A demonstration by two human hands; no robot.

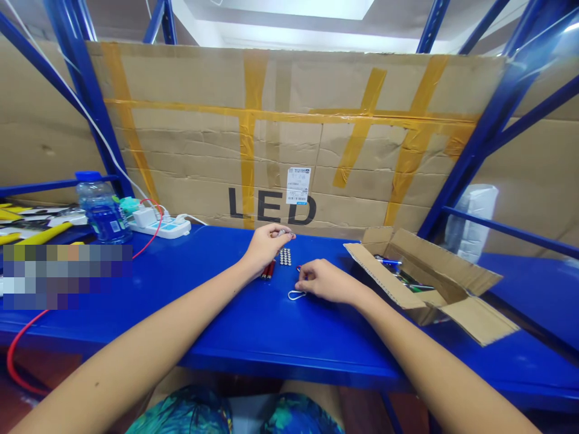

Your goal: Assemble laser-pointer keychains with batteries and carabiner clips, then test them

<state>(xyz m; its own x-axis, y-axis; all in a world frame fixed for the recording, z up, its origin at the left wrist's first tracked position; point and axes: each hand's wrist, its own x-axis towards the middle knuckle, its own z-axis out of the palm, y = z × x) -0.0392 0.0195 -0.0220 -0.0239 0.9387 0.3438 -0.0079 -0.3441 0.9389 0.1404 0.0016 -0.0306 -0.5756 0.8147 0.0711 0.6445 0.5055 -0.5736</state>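
My left hand [266,246] is closed in a pinch over the blue table, with small silver button cells [281,233] at its fingertips. Just below it stand rows of similar silver button cells [285,257]. Beside these, partly under my left wrist, lie red metal tubes [270,270] with silver ends. My right hand [320,279] rests nearer to me with fingers curled together on a silver carabiner clip [296,295]. The clip's loop sticks out to the left; what it joins is hidden by the hand. A small red and blue bit shows behind those fingertips.
An open cardboard box [391,283] with pen-like metal tubes stands at right. On the left are a power strip [174,228], a blue bottle [102,211], yellow-handled tools [43,232] and a red cable [28,328]. A cardboard wall [203,157] closes off the back.
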